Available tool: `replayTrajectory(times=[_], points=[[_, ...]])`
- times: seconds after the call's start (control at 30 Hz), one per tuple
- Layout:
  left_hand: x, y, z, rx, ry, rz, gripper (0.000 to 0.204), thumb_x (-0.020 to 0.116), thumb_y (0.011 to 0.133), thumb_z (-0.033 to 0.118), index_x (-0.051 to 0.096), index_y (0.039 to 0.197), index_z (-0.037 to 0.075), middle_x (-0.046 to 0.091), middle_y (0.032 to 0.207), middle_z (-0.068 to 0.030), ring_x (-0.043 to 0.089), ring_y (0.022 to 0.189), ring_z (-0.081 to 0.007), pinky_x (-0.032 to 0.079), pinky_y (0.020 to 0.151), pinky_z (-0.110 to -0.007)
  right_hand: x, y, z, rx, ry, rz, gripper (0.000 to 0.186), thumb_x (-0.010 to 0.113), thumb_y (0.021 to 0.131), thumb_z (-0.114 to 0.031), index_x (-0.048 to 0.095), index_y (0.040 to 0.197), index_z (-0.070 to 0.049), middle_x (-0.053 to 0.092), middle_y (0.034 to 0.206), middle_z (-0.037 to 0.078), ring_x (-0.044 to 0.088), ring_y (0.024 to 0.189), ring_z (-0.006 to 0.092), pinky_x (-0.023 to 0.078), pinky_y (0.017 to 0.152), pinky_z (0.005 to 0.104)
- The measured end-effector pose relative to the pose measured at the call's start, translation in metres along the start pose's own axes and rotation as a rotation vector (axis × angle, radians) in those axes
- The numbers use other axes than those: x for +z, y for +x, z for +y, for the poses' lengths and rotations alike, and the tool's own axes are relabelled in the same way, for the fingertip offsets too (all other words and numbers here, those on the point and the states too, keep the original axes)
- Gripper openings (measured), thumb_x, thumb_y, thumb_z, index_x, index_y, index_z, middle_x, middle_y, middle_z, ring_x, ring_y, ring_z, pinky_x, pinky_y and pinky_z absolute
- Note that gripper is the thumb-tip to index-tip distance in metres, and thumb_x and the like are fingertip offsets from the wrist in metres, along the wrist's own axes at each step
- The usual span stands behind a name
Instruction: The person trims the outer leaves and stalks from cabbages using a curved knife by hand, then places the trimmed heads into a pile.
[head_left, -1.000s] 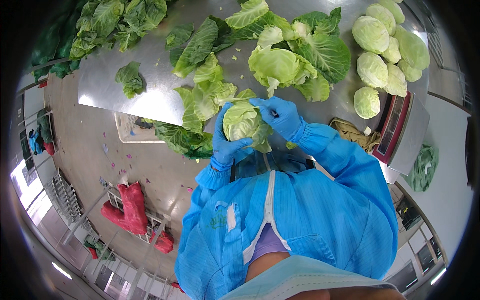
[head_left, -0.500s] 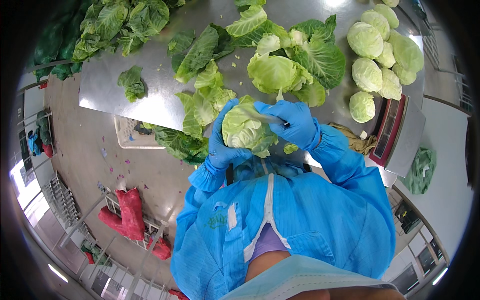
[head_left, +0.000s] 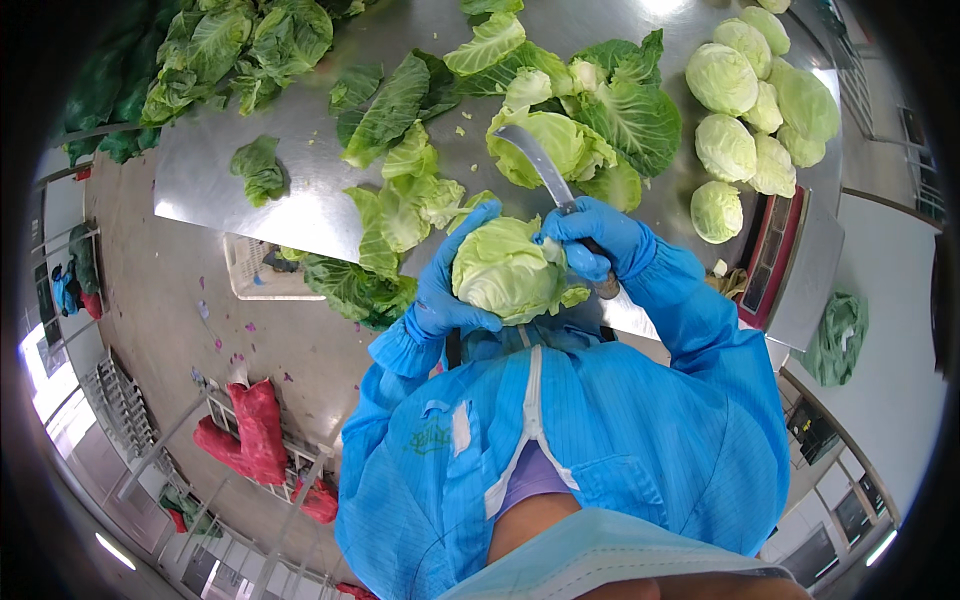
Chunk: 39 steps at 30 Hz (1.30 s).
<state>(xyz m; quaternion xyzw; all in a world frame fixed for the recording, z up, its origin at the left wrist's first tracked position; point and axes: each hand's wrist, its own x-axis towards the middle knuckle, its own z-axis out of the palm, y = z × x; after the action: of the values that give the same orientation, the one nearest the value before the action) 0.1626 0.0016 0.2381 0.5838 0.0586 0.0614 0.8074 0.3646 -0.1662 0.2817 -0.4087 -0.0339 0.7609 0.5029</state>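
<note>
My left hand (head_left: 452, 285), in a blue glove, cups the left side of a pale green cabbage (head_left: 506, 270) near the table's front edge. A curved knife (head_left: 543, 165) is gripped in my gloved right hand (head_left: 598, 240), its blade pointing up and to the left over the table. The thumb side of that hand lies against the cabbage's right side. Just beyond the cabbage lie cut outer cabbage leaves (head_left: 545, 145). More loose leaves (head_left: 405, 195) spread to its left.
Several trimmed cabbages (head_left: 722, 78) stand at the right of the metal table (head_left: 330, 180), near a red-edged scale (head_left: 775, 255). Leaves (head_left: 245, 45) are heaped at the far left. A white crate (head_left: 262, 275) and red mesh sacks (head_left: 258, 435) sit below on the left.
The knife has swung away from the cabbage, its blade now pointing up and away. The cabbage has turned slightly in my left hand, and my right hand has shifted a little right.
</note>
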Motion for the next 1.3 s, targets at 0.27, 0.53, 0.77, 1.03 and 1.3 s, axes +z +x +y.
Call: replayTrajectory(times=[0.27,0.53,0.77,1.03,1.3], points=[[0.016,0.008,0.007,-0.018,-0.13,0.208,0.121,0.095,0.05,0.021,0.028,0.148,0.0,0.036,0.15,-0.0122,0.04,0.135,-0.0245,0.031,0.113,-0.039,0.017,-0.006,0.018,-1.008,-1.56,0.443,0.014,0.063,0.091,-0.016,0.067,0.093,-0.002,0.062,0.072,0.003,0.058,0.059,0.0073,0.046,0.053,0.0261],[0.015,0.012,-0.01,-0.025,-0.371,0.056,0.127,0.097,0.045,0.021,0.027,0.148,-0.002,0.033,0.152,-0.0132,0.038,0.137,-0.0258,0.029,0.114,-0.04,0.021,-0.019,0.005,-0.727,-0.666,0.249,0.012,0.064,0.09,-0.01,0.066,0.084,0.0,0.058,0.056,0.003,0.055,0.05,0.0076,0.044,0.048,0.0246],[0.009,0.016,-0.003,-0.054,-0.329,0.071,0.126,0.096,0.047,0.02,0.026,0.149,-0.001,0.034,0.152,-0.0118,0.038,0.136,-0.0245,0.029,0.114,-0.039,0.028,-0.027,-0.006,-0.635,-1.017,0.493,0.052,0.078,0.079,-0.032,0.063,0.12,-0.005,0.061,0.08,0.005,0.06,0.067,0.0136,0.05,0.061,0.0268],[0.009,0.019,0.022,-0.167,-0.192,0.091,0.121,0.096,0.05,0.017,0.028,0.149,0.001,0.043,0.145,-0.0089,0.044,0.13,-0.0212,0.034,0.111,-0.037,0.03,-0.021,-0.018,-0.68,-1.475,0.356,0.064,0.079,0.072,-0.031,0.058,0.131,-0.02,0.058,0.084,0.006,0.061,0.074,0.0227,0.05,0.063,0.0352],[0.014,0.011,0.016,-0.238,-0.366,0.215,0.118,0.096,0.049,0.016,0.032,0.147,0.002,0.044,0.145,-0.0093,0.045,0.13,-0.0208,0.034,0.111,-0.037,0.037,-0.017,-0.023,-0.833,-1.798,0.315,0.032,0.074,0.077,-0.017,0.07,0.109,-0.014,0.058,0.08,0.007,0.059,0.066,0.0221,0.047,0.056,0.0317]])
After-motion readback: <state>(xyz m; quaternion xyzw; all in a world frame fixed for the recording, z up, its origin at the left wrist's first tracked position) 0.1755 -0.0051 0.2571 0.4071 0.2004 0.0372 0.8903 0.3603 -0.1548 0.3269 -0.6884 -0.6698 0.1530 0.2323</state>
